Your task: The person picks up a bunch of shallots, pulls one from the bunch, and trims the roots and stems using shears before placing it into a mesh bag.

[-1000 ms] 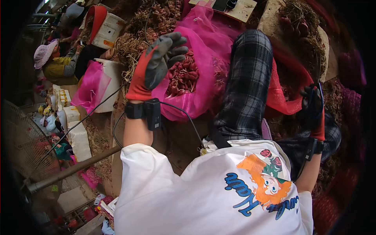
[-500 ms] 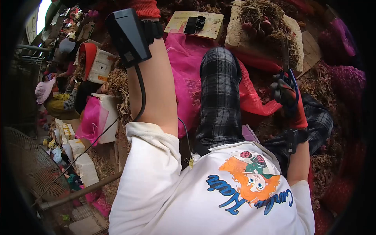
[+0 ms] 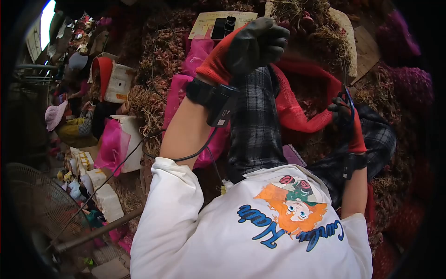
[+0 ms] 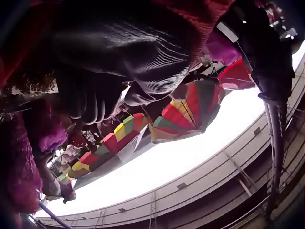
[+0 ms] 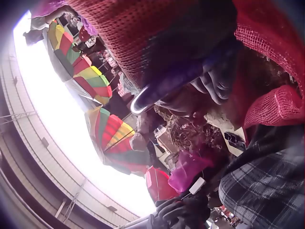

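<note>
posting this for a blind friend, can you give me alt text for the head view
A person's gloved left hand is raised near a plaid trouser leg while the gloved right hand grips a blue-handled tool. Red mesh and pink mesh flank the leg, among reddish bulbs and dry stalks.

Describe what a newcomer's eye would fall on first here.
Probably the white fabric shirt with its orange-haired cartoon print, low in the head view. Next, the right hand, gloved in grey and red, gripping a blue-handled tool at right. In both wrist views, red, yellow and green panelled umbrellas stand out.
</note>
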A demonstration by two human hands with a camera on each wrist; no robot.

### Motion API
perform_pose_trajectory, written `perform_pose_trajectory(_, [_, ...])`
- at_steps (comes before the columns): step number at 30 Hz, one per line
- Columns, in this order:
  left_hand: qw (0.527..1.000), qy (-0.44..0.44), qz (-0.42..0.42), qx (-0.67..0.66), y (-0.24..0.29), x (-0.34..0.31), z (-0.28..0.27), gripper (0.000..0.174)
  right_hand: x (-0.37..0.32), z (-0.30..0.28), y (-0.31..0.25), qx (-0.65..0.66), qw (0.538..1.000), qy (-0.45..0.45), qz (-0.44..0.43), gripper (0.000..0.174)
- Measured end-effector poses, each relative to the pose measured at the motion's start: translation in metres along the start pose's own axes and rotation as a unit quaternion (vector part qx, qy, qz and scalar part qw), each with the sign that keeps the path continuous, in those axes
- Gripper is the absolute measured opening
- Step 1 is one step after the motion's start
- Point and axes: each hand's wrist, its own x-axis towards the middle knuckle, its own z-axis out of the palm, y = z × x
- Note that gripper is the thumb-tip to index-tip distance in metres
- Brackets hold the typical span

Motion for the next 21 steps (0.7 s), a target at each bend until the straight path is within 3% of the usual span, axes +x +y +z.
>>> perform_pose_trajectory(3, [0.953,0.034,0.06,-0.295,-0.019,0.034,-0.016,0.027,-0.005,0.009,-0.005,0.016,1.0,-0.01,-0.018,0.036])
perform_pose_trajectory(5, [0.934,0.138,0.141,-0.299,-0.034,0.056,-0.028,0.026,-0.006,0.008,-0.006,0.035,0.999,-0.006,-0.029,0.034])
perform_pose_trajectory(7, [0.943,0.155,0.094,-0.277,-0.036,0.07,-0.025,0.025,-0.006,0.002,-0.006,0.063,0.997,0.015,-0.033,0.033])
perform_pose_trajectory(9, [0.98,0.114,0.029,-0.162,-0.037,0.083,-0.039,0.025,-0.003,-0.008,-0.016,0.051,0.997,0.018,-0.048,0.036])
perform_pose_trajectory(11, [0.986,0.163,0.021,0.0,-0.052,0.097,-0.07,0.027,-0.002,-0.015,-0.039,0.03,0.996,0.038,-0.074,0.041])
perform_pose_trajectory(13, [0.998,0.02,-0.028,-0.054,-0.071,0.109,-0.131,0.024,-0.001,-0.017,-0.066,-0.004,0.992,0.072,-0.106,0.049])
perform_pose_trajectory(14, [0.998,0.014,-0.033,-0.058,-0.07,0.106,-0.136,0.023,0.004,-0.017,-0.08,-0.027,0.984,0.097,-0.145,0.058])
perform_pose_trajectory(15, [0.997,0.011,-0.039,-0.063,-0.071,0.106,-0.136,0.024,0.011,-0.024,-0.092,-0.024,0.983,0.085,-0.161,0.054])
perform_pose_trajectory(18, [0.989,0.129,-0.059,-0.033,-0.044,0.116,-0.081,0.024,0.033,-0.039,-0.126,-0.065,0.982,0.047,-0.171,0.047])
perform_pose_trajectory(21, [0.991,0.029,-0.108,0.075,-0.039,0.145,-0.082,0.022,0.062,-0.054,-0.128,-0.084,0.973,0.033,-0.212,0.044])
